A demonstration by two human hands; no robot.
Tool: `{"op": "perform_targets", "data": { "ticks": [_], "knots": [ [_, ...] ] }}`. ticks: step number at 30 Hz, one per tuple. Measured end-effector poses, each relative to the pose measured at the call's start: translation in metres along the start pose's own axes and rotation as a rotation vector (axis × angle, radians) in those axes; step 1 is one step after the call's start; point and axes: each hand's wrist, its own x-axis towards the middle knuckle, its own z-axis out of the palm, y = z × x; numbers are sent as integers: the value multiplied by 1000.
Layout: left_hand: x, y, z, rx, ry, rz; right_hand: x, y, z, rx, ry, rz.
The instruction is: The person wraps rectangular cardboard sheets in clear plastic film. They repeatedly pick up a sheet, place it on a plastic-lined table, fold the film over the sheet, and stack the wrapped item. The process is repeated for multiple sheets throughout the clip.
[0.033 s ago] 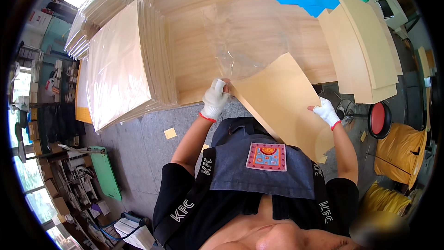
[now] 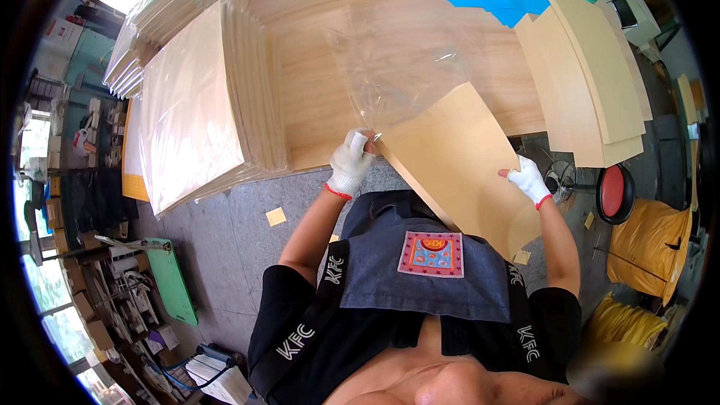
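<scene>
Big wooden table (image 2: 315, 97) up top, pale board stack (image 2: 191, 112) on its left. Tan board (image 2: 457, 165) tilts off the table edge toward the apron, lower corner hidden. Clear plastic bag (image 2: 405, 67) over its top, edges hard to trace. Left hand (image 2: 350, 165) pinches bag and board corner; right hand (image 2: 529, 178) grips the right edge

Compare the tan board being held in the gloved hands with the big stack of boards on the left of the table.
The held board is a single bare tan panel, tilted off the table edge between the left hand and right hand; the left stack is many panels lying flat on the table. The stack looks paler and glossy, seemingly under clear film; the held board is matte, its top corner at a clear plastic bag. Both are thin, rectangular, light wood-coloured.
</scene>
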Motion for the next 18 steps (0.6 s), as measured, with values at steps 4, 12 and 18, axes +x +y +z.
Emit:
{"op": "perform_targets", "data": {
  "ticks": [4, 12, 18],
  "knots": [
    [-23, 4, 21, -277, 107, 78, 8, 3, 1, 18, 17, -25],
    [-1, 56, 35, -1430, -58, -1111, 53, 7, 3, 57, 17, -107],
    [36, 9, 70, -1480, 126, -1083, 116, -55, 4, -116, -21, -54]
  ]
}}
